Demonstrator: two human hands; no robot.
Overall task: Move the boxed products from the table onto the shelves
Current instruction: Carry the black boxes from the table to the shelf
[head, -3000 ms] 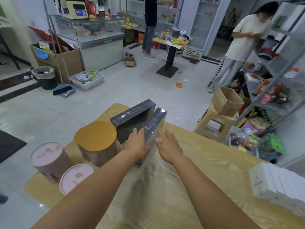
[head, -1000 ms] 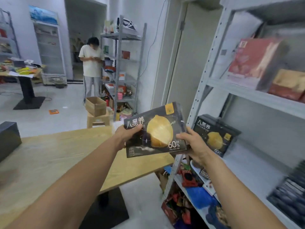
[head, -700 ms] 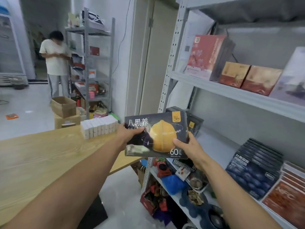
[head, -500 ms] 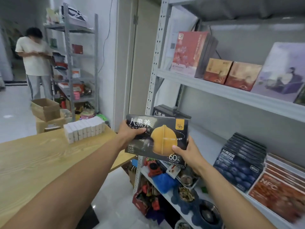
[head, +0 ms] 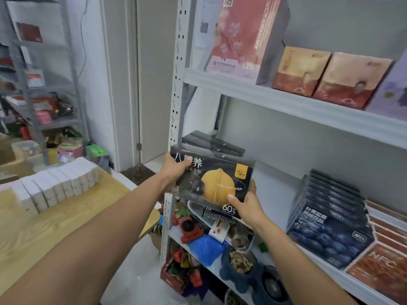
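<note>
Gripping box (head: 218, 186): left hand (head: 176, 170), right hand (head: 246, 205)

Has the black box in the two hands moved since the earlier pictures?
Yes. The black box went from the table to the right, past the shelf post, toward the middle shelf.

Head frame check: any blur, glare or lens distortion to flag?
Head view: the black box is slightly motion-smeared, faint sheen on its wrap; the shelf upright leans and bends from the wide lens; the rack at far left is soft; lighting even, no hard shadows.
</note>
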